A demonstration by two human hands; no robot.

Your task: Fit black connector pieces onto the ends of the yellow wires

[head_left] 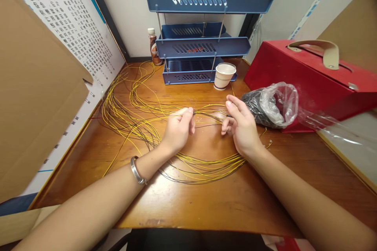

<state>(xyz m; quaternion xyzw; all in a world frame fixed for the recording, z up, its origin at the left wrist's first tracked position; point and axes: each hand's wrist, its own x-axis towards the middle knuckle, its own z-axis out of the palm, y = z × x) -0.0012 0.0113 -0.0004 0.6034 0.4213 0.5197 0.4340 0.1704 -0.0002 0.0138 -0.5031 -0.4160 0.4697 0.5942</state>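
Observation:
My left hand (179,127) is closed in a pinch left of the middle of the table. A yellow wire runs into it from the left, and a small dark tip shows at the thumb. Across a short gap, my right hand (242,127) has its fingers partly curled, with a small black piece (228,115) at them; its exact kind is too small to make out. Long yellow and black wires (141,125) lie in loose loops under and around both hands. Right beside my right hand, an open clear plastic bag (265,106) holds dark contents.
A blue tiered tray rack (203,47) stands at the back, with a paper cup (224,75) in front and a brown bottle (154,47) on its left. A red box (312,78) with a beige handle is at right. Cardboard (38,86) and a printed sheet (79,19) border the left.

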